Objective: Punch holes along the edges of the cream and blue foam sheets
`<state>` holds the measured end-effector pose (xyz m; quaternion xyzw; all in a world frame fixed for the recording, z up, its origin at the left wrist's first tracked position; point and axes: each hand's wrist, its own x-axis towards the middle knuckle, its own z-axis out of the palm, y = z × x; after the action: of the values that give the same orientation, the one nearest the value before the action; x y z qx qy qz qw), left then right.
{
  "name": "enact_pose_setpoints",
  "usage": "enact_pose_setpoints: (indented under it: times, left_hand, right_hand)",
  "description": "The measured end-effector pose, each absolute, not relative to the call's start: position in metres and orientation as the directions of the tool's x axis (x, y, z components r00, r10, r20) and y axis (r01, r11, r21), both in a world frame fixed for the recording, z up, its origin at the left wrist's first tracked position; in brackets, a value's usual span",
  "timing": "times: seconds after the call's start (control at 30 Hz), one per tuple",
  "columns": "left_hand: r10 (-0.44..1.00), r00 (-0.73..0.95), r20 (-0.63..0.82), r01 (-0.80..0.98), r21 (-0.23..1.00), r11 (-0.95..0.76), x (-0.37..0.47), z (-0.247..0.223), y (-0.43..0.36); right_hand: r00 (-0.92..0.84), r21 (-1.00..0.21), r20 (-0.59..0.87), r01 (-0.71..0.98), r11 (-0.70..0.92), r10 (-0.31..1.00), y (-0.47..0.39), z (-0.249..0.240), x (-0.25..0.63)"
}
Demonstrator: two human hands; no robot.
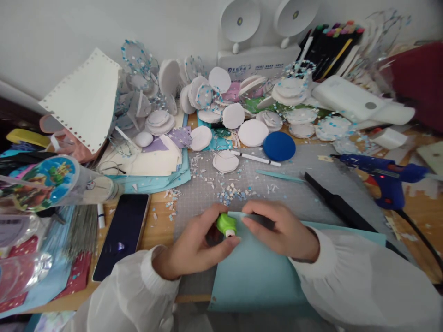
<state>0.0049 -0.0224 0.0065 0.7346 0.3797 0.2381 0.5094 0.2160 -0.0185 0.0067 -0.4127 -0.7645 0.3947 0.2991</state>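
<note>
Far left of bench point(159, 230): clear cup w/ cartoon lid point(51, 182) lying on its side, red/blue paper scraps below it. Next over, dark phone point(122, 233) flat, screen up, just left of the grey cutting mat point(294, 193). Behind phone: perforated white sheet point(86, 99) leaning up, stack of cream paper point(155, 161) on teal card. Center front: left hand point(195, 244), white sleeve, fingers curled around a small green punch point(226, 225), thumb under it — holding it, pinched at the near-left corner of a light blue paper sheet point(256, 272). Punch sits at sheet's top left edge, betw both hands, over the mat. Right hand point(282, 230) just beside punch, fingers flat & narrow, pressing on the sheet and touching/near the punch; can't tell if it grips anything dark under the fingers. Confetti bits point(230, 191) blue/white scattered on mat just behind hands. Further back: white foam discs point(252, 133) in a big pile, white pen point(256, 158) lying across, blue round disc point(279, 146) near it. Right of hands: long black ruler-like bar point(335, 203) diagonal on mat, touching sheet's far right corner area. Far right: blue glue gun point(384, 175) on its side, cord trailing to the bench edge. Back right: marker set point(332, 44), white box point(356, 101).
</note>
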Motion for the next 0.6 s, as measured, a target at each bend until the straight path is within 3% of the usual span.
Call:
enact_pose_setpoints:
  times: [0.2,0.6]
  left_hand:
    - [0.833,0.552,-0.036,0.268,0.954,-0.136,0.0064,0.0077,-0.0214]
    - [0.875,0.427,-0.226,0.021,0.97,0.24,0.0145,0.001,-0.0193]
  right_hand:
    - [-0.471,-0.818,0.147,0.437,0.375,0.87,-0.0188,0.0034,0.2163]
    - [-0.49,-0.804,0.18,0.427,0.415,0.853,-0.019,0.0018,0.2139]
